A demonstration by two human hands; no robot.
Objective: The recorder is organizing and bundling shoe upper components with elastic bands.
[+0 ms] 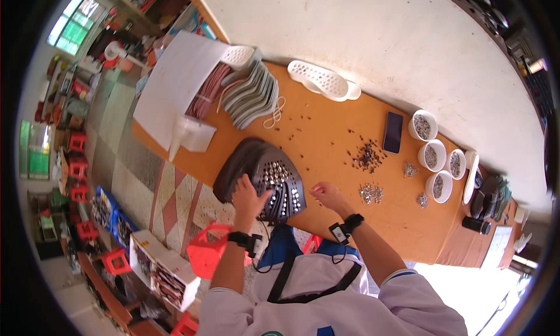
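From my feed, the left hand lies spread on the dark perforated shoe upper, fingers flat, pinning it at the near edge of the orange counter, probably to steady it. Its holes carry shiny metal studs. The right hand hovers just beside it, fingers curled; whether they pinch a stud I cannot tell. Loose silvery studs sit within reach, white bowls of more beyond.
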